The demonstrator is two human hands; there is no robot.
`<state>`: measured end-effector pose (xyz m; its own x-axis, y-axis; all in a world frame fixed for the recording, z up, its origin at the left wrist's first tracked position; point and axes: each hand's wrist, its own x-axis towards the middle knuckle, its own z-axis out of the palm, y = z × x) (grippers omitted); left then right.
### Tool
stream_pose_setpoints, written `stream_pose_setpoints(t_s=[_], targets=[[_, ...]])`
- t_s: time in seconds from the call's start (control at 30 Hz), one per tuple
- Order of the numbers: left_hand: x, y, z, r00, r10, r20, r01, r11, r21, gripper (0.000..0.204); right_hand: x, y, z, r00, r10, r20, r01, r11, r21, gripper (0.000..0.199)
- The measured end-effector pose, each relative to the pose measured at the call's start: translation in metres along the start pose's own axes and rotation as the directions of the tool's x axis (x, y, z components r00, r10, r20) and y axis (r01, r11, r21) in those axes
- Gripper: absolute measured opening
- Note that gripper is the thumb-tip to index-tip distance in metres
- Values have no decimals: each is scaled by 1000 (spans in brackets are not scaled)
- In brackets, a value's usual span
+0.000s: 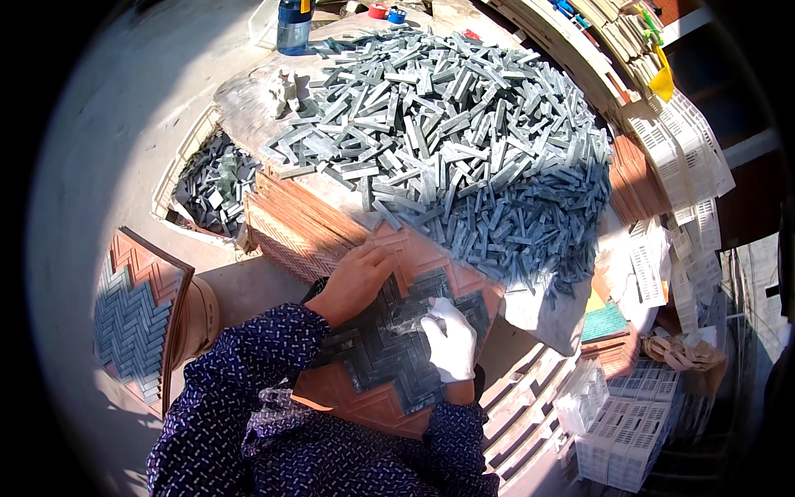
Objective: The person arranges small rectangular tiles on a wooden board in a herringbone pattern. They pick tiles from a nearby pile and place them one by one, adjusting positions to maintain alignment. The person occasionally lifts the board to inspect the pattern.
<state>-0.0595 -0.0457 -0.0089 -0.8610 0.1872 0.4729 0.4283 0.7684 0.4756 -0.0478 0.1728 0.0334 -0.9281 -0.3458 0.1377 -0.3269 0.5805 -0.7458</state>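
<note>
An orange mould tray (325, 386) with a zigzag pattern of slots lies tilted before me. Dark grey strip tiles (377, 344) fill its middle in a herringbone pattern, with pale smears on some. My bare left hand (354, 283) lies over the tray's upper left edge, fingers bent and close together; anything under them is hidden. In a white glove, my right hand (451, 338) touches the tiles right of the middle. Its fingertips are drawn together, and what they may hold cannot be made out.
A large heap of grey stone strips (464, 124) covers the table (248, 112) ahead. Left are a crate of dark pieces (217, 186), stacked orange trays (302, 219) and a tile-filled tray (137, 319). White plastic crates (625, 439) stand right; a bottle (294, 29) stands at the far edge.
</note>
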Motion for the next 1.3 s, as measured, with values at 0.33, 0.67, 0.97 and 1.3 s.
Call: stream_pose_setpoints(t_s=[0.33, 0.67, 0.97, 1.3], targets=[[61, -67, 9, 998, 26, 56, -38, 973, 227, 16, -80, 22, -18, 932, 361, -46, -345, 917, 202, 25], [-2, -2, -15, 933, -309, 185, 331, 937, -107, 15, -77, 19, -21, 975, 224, -12, -221, 968, 118, 25], [-23, -1, -5, 954, -294, 53, 296, 954, -44, 7, -76, 16, -23, 982, 187, -23, -184, 978, 96, 26], [-30, -9, 14, 981, -190, -41, 190, 982, -13, 3, -77, 16, -16, 986, 166, -26, -163, 982, 94, 24]])
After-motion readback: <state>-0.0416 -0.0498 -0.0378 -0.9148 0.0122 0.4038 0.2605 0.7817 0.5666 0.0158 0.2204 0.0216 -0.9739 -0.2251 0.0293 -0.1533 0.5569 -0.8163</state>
